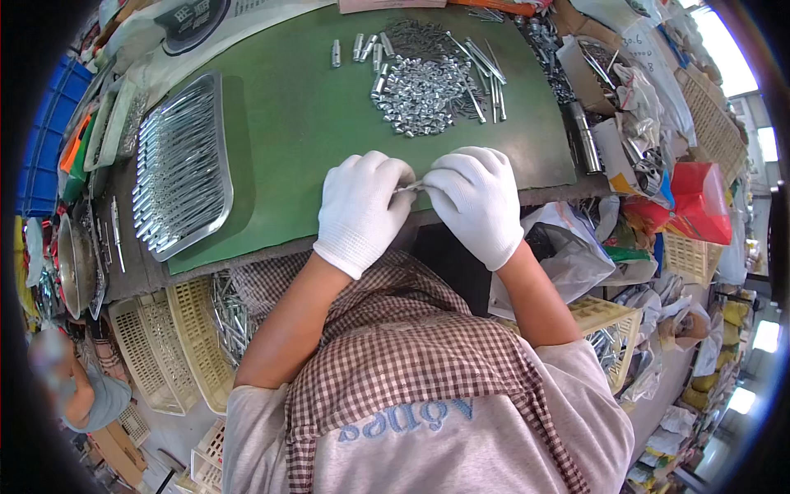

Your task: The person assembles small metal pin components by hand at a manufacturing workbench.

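Head view: brown checked apron [403,354] nearest. White-gloved left hand [362,206] and right hand [476,202] meet above the near edge of the green work mat [288,123], fingers of both pinching a slim metal piece [409,188] between them; its full shape is hidden. Left of them, a metal tray [225,156] of slender metal rods [177,160] in rows. Farther off, a heap of short shiny metal sleeves [415,95], longer rods [484,60] at its right, small dark pins [420,37] behind.
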{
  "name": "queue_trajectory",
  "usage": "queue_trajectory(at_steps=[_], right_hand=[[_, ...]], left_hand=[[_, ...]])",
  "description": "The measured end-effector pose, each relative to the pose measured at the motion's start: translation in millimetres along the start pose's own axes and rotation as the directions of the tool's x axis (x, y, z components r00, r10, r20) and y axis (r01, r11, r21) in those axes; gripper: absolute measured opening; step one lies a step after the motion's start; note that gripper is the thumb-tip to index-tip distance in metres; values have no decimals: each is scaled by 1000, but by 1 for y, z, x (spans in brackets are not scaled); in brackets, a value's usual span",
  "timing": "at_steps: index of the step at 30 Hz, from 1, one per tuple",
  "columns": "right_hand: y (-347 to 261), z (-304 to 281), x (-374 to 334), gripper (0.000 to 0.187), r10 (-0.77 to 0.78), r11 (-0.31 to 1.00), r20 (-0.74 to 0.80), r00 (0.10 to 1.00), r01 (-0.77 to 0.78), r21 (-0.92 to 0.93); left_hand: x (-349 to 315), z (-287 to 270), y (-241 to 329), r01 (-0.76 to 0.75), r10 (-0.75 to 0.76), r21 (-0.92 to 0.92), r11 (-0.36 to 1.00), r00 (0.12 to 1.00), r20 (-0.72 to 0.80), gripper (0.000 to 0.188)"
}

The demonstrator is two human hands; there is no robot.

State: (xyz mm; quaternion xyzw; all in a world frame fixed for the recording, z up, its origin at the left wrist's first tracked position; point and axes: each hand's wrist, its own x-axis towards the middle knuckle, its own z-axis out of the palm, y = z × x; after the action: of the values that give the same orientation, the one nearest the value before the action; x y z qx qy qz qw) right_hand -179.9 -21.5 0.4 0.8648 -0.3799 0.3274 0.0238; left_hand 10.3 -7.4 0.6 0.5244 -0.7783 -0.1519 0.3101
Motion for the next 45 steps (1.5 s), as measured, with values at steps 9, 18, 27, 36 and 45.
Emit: queue_trajectory(at_steps=[9,18,27,36,45], right_hand=[[2,-11,7,8,-46,994,29,999,43,101],[178,-66,-56,46,674,606,-87,734,-616,-504],[-7,-45,-32,69,232,969,146,962,-216,-120],[-25,-36,-34,67,400,909,288,870,-417,-1],[-11,-39,-35,62,521,843,208,827,-537,25]], left_hand=[[-1,4,1,-2,2,1,1000,1000,-21,14],[-1,4,1,5,-3,37,999,998,-59,12],[-7,5,-1,0,3,34,999,996,-95,12],[-5,8,-1,19,-16,41,999,997,-77,13],[-5,8,-3,10,-6,54,999,997,-81,14]])
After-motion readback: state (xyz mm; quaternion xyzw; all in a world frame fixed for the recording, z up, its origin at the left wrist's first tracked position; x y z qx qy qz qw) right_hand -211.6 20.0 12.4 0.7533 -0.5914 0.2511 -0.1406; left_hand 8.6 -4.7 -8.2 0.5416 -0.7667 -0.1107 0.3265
